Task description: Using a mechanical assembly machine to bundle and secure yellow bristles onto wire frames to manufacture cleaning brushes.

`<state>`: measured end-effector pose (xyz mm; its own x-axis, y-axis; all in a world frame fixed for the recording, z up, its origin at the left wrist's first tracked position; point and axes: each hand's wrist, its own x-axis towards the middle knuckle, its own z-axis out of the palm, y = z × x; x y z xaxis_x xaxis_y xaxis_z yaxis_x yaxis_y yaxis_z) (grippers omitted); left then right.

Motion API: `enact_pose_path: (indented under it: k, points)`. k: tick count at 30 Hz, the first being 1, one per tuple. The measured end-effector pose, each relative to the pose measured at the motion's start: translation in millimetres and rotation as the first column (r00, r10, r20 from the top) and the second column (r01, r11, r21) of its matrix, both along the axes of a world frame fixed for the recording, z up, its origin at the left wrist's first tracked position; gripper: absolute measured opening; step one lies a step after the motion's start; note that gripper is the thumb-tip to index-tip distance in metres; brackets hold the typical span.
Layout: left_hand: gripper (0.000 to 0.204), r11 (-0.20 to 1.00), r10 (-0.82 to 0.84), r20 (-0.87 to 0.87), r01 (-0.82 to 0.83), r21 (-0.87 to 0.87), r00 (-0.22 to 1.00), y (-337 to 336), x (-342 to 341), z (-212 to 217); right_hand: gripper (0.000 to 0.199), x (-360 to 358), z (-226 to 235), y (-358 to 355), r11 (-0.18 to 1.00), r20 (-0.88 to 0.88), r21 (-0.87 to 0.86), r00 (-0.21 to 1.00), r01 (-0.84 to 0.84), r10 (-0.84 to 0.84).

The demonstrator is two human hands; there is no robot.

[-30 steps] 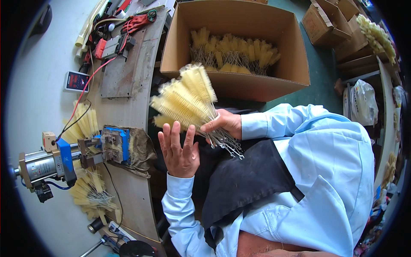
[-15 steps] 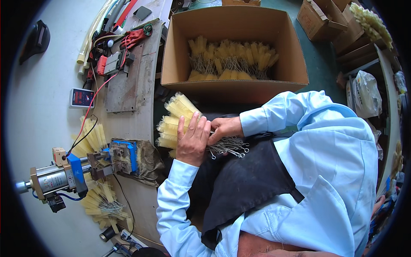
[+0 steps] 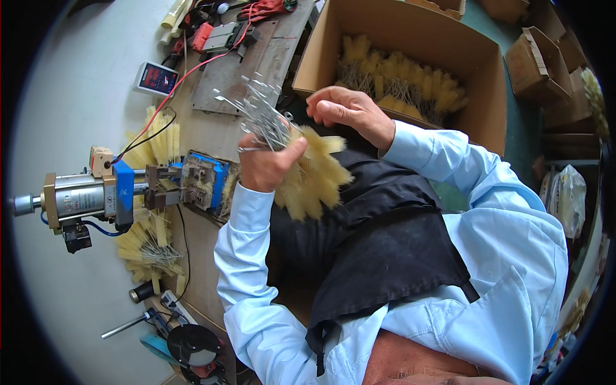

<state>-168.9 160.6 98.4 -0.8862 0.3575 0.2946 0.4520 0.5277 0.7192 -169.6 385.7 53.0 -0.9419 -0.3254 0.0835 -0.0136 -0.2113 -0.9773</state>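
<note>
Brushes [image 3: 314, 176] — near workbench [image 3: 202, 269] (green floor [image 3: 521, 125]).

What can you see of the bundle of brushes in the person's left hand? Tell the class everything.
The bundle of brushes has pale yellow, fuzzy bristle heads fanned out toward the lower right, and thin, silvery, metal-looking stems splaying toward the upper left. The left hand has its grip around the middle, in front of dark cloth. The right hand is close by, without clear contact.
</note>
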Motion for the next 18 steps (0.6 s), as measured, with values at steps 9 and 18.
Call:
enact_pose_path:
  k: [9, 18]
  points:
    - [0.029, 0.746, 0.023, 0.512, -0.355, 0.563, 0.859, 38, 69, -72, 0.112, 41, -50, -10, 0.901, 0.109, 0.158, 0.914, -0.403, 0.39]
    - [0.073, 0.659, -0.153, 0.476, -0.27, 0.702, 0.866, 43, 84, -64, 0.115, 35, -19, -18, 0.756, 0.191, 0.442, 0.875, -0.482, 0.446]
